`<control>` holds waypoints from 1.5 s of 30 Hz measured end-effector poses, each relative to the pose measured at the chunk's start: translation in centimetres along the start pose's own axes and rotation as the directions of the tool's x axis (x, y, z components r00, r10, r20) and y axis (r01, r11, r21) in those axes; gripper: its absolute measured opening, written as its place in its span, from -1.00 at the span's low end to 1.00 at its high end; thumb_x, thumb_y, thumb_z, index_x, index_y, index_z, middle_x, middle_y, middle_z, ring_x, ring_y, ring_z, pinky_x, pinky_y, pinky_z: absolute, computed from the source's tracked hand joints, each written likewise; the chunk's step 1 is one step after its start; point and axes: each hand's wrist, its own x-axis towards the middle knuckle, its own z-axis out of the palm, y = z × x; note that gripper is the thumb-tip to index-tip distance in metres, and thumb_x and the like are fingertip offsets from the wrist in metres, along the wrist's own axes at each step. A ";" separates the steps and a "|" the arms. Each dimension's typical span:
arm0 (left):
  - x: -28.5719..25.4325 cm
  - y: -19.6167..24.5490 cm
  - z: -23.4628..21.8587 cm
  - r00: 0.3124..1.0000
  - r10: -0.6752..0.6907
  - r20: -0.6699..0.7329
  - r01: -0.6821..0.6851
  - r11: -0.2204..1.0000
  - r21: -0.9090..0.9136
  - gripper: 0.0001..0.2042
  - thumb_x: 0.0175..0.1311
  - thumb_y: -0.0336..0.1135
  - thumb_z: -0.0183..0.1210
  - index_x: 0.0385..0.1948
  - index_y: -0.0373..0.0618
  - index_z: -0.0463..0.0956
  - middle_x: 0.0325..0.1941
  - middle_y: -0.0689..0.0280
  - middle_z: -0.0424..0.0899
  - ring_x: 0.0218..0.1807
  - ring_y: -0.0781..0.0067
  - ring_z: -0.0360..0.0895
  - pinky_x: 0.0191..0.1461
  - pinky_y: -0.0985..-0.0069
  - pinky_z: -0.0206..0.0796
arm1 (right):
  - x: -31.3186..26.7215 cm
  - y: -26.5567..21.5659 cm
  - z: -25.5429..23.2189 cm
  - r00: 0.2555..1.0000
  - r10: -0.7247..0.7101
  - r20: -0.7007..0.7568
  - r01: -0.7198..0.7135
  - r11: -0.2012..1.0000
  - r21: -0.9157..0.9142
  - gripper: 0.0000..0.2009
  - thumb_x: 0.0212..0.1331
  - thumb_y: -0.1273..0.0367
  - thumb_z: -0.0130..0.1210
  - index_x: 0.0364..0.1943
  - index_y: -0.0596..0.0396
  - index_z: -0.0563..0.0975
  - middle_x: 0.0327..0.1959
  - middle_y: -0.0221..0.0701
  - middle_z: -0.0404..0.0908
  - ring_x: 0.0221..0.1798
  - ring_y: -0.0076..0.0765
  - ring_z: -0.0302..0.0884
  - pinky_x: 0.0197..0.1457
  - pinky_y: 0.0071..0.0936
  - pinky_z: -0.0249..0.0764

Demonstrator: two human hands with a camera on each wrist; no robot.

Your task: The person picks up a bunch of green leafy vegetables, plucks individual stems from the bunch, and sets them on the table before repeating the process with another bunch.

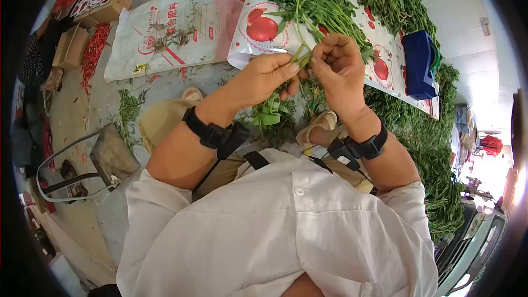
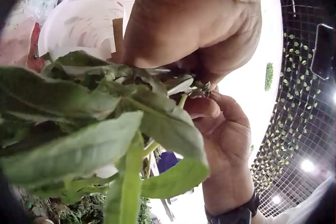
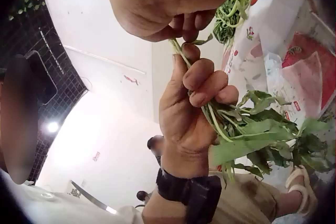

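A small bunch of leafy green stems point(image 3: 257, 134) hangs from my left hand point(image 1: 269, 80), whose fingers and thumb wrap around it. Its cut stem ends point(image 1: 300, 56) poke up past the thumb, while long narrow leaves point(image 2: 105, 129) fill the left wrist view. Close beside those ends, my right hand point(image 1: 342, 74) has curled fingers, thumb and fingertips pinching at a stem. A small leaf point(image 3: 202, 40) sticks out under the right fingers in the right wrist view. The pinched spot itself is mostly hidden by the fingers.
Ahead stands a table with a pomegranate-print cloth point(image 1: 242, 44), heaped with greens point(image 1: 319, 0). A blue box point(image 1: 421, 66) sits at its right edge. More greens point(image 1: 434, 170) pile up on the right. To the left lie a white sack point(image 1: 165, 38), red chillies point(image 1: 96, 49) and a basket point(image 1: 113, 154).
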 end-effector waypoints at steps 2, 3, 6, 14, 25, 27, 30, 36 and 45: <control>0.2 -0.2 0.0 0.999 0.030 -0.017 -0.031 0.999 -0.034 -0.72 0.36 -0.23 -0.15 -0.33 -0.28 0.42 -0.59 0.33 0.46 -0.58 0.62 0.34 -0.49 0.69 0.22 | 0.2 0.2 -0.1 1.000 -0.015 -0.016 0.015 1.000 -0.014 -0.68 -0.02 0.60 0.02 -0.12 0.22 0.29 -0.37 -0.43 0.43 -0.30 -0.58 0.36 -0.20 -0.59 0.37; 0.2 -0.3 0.2 1.000 0.019 -0.020 -0.020 0.999 -0.031 -0.72 0.36 -0.23 -0.15 -0.34 -0.28 0.42 -0.59 0.34 0.46 -0.58 0.62 0.34 -0.49 0.69 0.22 | 0.0 0.1 -0.2 1.000 -0.015 -0.018 0.014 1.000 -0.017 -0.67 -0.03 0.60 0.02 -0.12 0.22 0.29 -0.37 -0.43 0.43 -0.30 -0.58 0.36 -0.20 -0.60 0.37; 0.3 -0.1 0.0 1.000 -0.004 -0.015 0.004 1.000 -0.006 -0.71 0.37 -0.21 -0.15 -0.34 -0.26 0.41 -0.58 0.34 0.45 -0.58 0.62 0.32 -0.50 0.70 0.21 | 0.2 0.2 -0.1 0.999 -0.024 -0.020 0.024 1.000 -0.003 -0.67 -0.03 0.61 0.02 -0.12 0.22 0.29 -0.37 -0.43 0.43 -0.31 -0.60 0.36 -0.21 -0.61 0.36; 0.4 0.0 -0.1 0.999 -0.034 -0.007 0.034 0.996 -0.077 -0.72 0.36 -0.22 -0.14 -0.35 -0.28 0.42 -0.57 0.33 0.48 -0.57 0.61 0.37 -0.48 0.68 0.24 | 0.3 0.4 -0.2 0.999 0.024 -0.029 -0.024 1.000 0.014 -0.66 -0.03 0.60 0.03 -0.09 0.26 0.34 -0.36 -0.45 0.44 -0.31 -0.62 0.37 -0.22 -0.65 0.36; 0.6 -0.1 -0.5 0.995 -0.093 0.033 0.095 0.992 -0.088 -0.71 0.35 -0.16 -0.13 -0.29 -0.25 0.41 -0.58 0.37 0.40 -0.56 0.65 0.28 -0.50 0.72 0.14 | 0.6 0.8 -0.3 0.999 0.017 -0.029 -0.015 0.997 0.079 -0.62 0.02 0.62 0.00 -0.01 0.24 0.29 -0.36 -0.42 0.43 -0.35 -0.58 0.41 -0.25 -0.62 0.40; 0.7 0.0 -0.5 0.993 -0.116 0.023 0.118 0.989 -0.094 -0.71 0.35 -0.17 -0.13 -0.29 -0.24 0.41 -0.60 0.42 0.34 -0.58 0.68 0.21 -0.52 0.73 0.07 | 0.6 0.7 -0.3 1.000 0.021 -0.021 -0.020 0.999 0.043 -0.62 0.02 0.62 0.00 0.00 0.24 0.28 -0.36 -0.41 0.43 -0.35 -0.57 0.42 -0.25 -0.62 0.41; 0.8 0.0 -0.3 0.993 -0.119 -0.026 0.114 0.983 -0.143 -0.73 0.36 -0.18 -0.13 -0.32 -0.22 0.40 -0.63 0.47 0.27 -0.59 0.70 0.11 -0.53 0.72 -0.01 | 0.9 0.6 -0.9 1.000 0.012 -0.018 -0.012 1.000 -0.023 -0.64 0.04 0.61 0.01 -0.02 0.23 0.30 -0.34 -0.40 0.45 -0.33 -0.56 0.43 -0.24 -0.62 0.41; 1.1 -0.4 -1.2 0.976 -0.056 -0.211 0.003 0.969 -0.246 -0.75 0.36 -0.19 -0.14 -0.34 -0.18 0.37 -0.64 0.50 0.23 -0.62 0.70 0.06 -0.52 0.69 -0.03 | 1.0 1.6 -3.9 0.993 -0.058 -0.104 0.029 0.966 -0.256 -0.82 0.02 0.53 0.07 -0.24 0.19 0.47 -0.33 -0.42 0.51 -0.33 -0.58 0.44 -0.23 -0.61 0.40; 0.8 0.1 -1.5 0.959 -0.040 -0.279 -0.029 0.971 -0.238 -0.75 0.35 -0.15 -0.12 -0.32 -0.15 0.38 -0.64 0.51 0.24 -0.61 0.71 0.08 -0.49 0.68 -0.01 | -0.2 2.4 -4.1 0.922 -0.307 0.235 0.347 0.389 -0.853 -0.66 -0.27 0.43 0.24 -0.27 0.09 0.51 -0.38 -0.32 0.47 -0.28 -0.17 0.40 -0.22 -0.31 0.37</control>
